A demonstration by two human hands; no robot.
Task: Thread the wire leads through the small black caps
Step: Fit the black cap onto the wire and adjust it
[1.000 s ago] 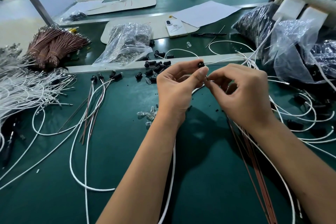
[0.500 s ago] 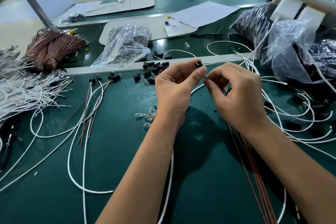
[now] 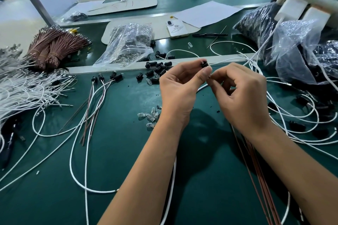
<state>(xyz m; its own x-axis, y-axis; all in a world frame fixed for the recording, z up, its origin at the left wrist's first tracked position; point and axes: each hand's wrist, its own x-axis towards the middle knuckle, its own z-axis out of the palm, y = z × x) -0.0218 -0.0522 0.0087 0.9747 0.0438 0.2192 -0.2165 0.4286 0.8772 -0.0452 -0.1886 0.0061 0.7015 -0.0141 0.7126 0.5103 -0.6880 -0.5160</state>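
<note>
My left hand [image 3: 180, 89] pinches a small black cap [image 3: 204, 63] between thumb and fingertips, raised above the green table [image 3: 128, 160]. My right hand [image 3: 241, 97] sits right beside it, fingertips pinching a thin wire end just below the cap; the wire's tip is hidden between my fingers. A white wire [image 3: 170, 184] and brown wires [image 3: 259, 179] run down under my forearms. Loose black caps [image 3: 157, 71] lie behind my hands. Several capped wire leads [image 3: 102, 78] lie at the left.
A white wire heap [image 3: 22, 89] and brown wire bundles [image 3: 54, 45] fill the left. Clear bulbs [image 3: 150, 117] lie near my left wrist. A plastic bag [image 3: 128, 44], a phone [image 3: 176, 28], a pen [image 3: 208, 35] sit behind; black-part bags [image 3: 301, 51] stand right.
Both hands have stayed close together at the cap, the fingers shifting only slightly. The view has drifted a little.
</note>
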